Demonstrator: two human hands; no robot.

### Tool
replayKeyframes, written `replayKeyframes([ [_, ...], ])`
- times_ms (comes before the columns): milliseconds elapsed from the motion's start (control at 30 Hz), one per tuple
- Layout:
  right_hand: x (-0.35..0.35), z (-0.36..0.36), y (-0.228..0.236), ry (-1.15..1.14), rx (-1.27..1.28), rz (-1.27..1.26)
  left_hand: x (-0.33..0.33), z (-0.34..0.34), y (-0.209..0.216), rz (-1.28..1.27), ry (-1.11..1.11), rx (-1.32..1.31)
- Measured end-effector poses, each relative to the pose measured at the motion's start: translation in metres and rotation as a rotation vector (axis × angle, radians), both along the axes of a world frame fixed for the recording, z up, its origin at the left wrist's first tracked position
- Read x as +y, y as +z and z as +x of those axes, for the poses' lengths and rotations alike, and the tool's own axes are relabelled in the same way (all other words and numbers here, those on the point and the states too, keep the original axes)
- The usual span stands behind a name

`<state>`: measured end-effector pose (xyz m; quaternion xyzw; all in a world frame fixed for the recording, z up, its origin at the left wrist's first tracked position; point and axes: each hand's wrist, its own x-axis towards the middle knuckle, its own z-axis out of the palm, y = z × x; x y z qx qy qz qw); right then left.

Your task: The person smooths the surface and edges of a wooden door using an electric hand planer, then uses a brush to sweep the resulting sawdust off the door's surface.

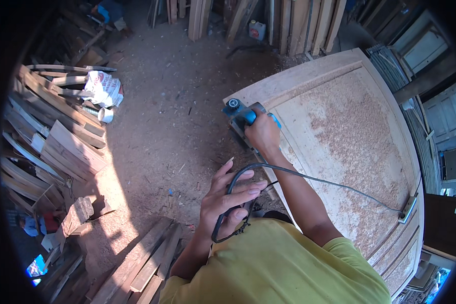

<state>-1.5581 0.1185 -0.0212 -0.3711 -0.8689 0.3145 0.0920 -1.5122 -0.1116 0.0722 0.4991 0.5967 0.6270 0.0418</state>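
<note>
My right hand (264,133) is wrapped round the handle of a blue and black electric hand planer (247,116). The planer sits at the near left corner of a large panelled wooden door (295,147), along its left edge. Lower and to the left, my left hand (227,200) has its fingers half curled about a loop of black power cord (309,176). Part of the loop hides behind the fingers. From there the cord crosses over my right forearm to a white power strip (408,209) lying on the door.
Wood shavings (359,137) cover much of the door. Stacked boards (71,147) line the left side, with a white sack (104,88) on them. More planks (142,263) lie at lower left. Upright timber (309,25) and a white jug (257,30) stand at the back.
</note>
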Motion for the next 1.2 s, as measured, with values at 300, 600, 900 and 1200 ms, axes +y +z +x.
replayKeyframes([
  [300, 0.013, -0.08, -0.011, -0.012, 0.016, 0.04, 0.017, -0.09, -0.007, -0.047, -0.196, -0.052],
  [600, 0.042, -0.165, -0.023, 0.008, 0.108, 0.019, 0.046, -0.131, -0.012, -0.071, -0.461, 0.008],
  [900, -0.018, -0.014, -0.003, -0.107, 0.053, -0.137, 0.058, -0.164, -0.005, 0.136, -0.544, -0.065],
  [1200, -0.139, 0.326, 0.072, -0.759, 0.038, -0.318, 0.152, -0.064, 0.033, -0.083, -0.543, 0.426],
])
